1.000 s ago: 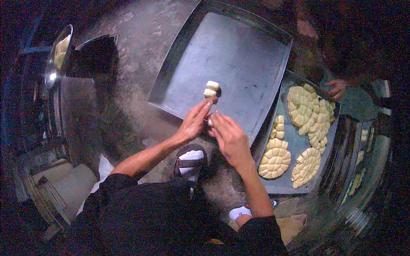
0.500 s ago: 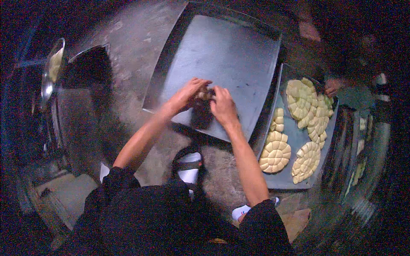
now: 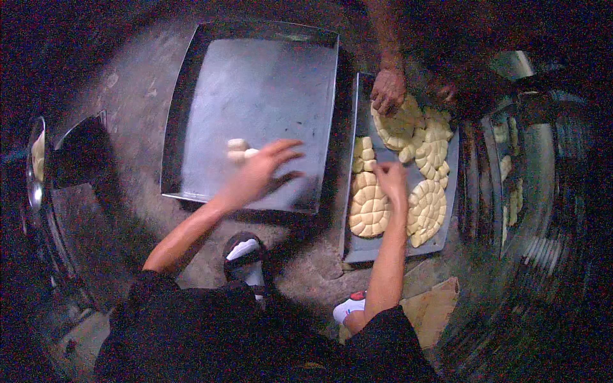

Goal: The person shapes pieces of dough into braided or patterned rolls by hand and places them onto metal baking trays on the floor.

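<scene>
My left hand (image 3: 255,175) hovers over the large dark metal tray (image 3: 262,70), fingers spread and holding nothing, slightly blurred. Beside its wrist a few small pale dough pieces (image 3: 236,148) lie on that tray, partly covered by the hand. Over the smaller tray (image 3: 367,247) on the right, my right hand (image 3: 393,182) has its fingers pinched together at a short strip of dough pieces (image 3: 365,153); whether a piece is between the fingertips is hidden. Below that strip sits a round slab of dough (image 3: 368,207) scored into pieces.
Another person's hand (image 3: 388,90) rests on a scored dough slab (image 3: 394,127) at the far end of the smaller tray. More cut dough (image 3: 428,210) lies along its right side. A shiny round metal vessel (image 3: 38,159) stands far left. My shoe (image 3: 350,309) is near the smaller tray.
My hands were together over the large tray and have parted; the right moved to the smaller tray. Dough pieces now show on the large tray. The co-worker's hand reaches in further. The view shifted right.
</scene>
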{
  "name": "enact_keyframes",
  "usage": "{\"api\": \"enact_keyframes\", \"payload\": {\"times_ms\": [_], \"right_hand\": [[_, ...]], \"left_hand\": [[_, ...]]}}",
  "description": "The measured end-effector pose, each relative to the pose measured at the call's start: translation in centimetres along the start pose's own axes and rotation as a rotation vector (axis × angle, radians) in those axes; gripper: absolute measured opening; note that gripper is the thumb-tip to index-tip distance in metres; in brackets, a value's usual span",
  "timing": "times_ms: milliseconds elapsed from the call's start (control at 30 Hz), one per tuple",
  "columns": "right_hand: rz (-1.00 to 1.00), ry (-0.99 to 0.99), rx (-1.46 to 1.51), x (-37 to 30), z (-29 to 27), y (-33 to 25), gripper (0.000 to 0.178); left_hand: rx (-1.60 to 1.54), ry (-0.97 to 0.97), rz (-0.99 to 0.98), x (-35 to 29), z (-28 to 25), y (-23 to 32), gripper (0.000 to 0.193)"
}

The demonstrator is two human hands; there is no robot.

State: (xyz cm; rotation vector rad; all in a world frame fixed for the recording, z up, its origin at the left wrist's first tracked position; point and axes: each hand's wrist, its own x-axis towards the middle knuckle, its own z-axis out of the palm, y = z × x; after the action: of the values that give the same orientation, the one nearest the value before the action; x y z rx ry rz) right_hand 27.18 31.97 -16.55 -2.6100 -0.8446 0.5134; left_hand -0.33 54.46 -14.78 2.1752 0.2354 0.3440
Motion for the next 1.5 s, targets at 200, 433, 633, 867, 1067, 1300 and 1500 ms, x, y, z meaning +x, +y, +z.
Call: {"api": "enact_keyframes", "payload": {"times_ms": [200,433,633,867,1067,1300,1500], "right_hand": [[-0.022,0.288,0.448,-2.3,5.0,0.7,0.022],[0.062,0.307,0.751,-5.4,-3.6,2.0,0.032],[-0.275,0.219,0.743,-8.5,-7.1,-5.9,0.033],[-0.607,0.268,0.380,-10.0,-4.2,-14.2,0.021],[-0.186,-0.191,0.777,-10.4,-2.6,-16.8,0.013],[-0.402,-0.341,0.704,-9.7,-0.3,-18.2,0.024],[-0.720,-0.155,0.420,-10.4,0.4,-21.1,0.037]], "left_hand": [[0.543,-0.192,0.435,9.7,12.2,1.3,0.049],[0.684,-0.384,0.321,11.8,14.2,2.3,0.047],[-1.269,-0.242,-0.654,9.9,8.9,7.7,0.052],[-1.283,-0.076,-0.730,5.5,1.5,7.0,0.035],[-0.962,0.092,-0.429,0.9,-2.4,6.0,0.029],[-0.439,0.238,-0.193,-3.7,-4.4,6.5,0.020],[-1.054,0.378,-0.585,-6.0,-4.1,6.0,0.025]]}}
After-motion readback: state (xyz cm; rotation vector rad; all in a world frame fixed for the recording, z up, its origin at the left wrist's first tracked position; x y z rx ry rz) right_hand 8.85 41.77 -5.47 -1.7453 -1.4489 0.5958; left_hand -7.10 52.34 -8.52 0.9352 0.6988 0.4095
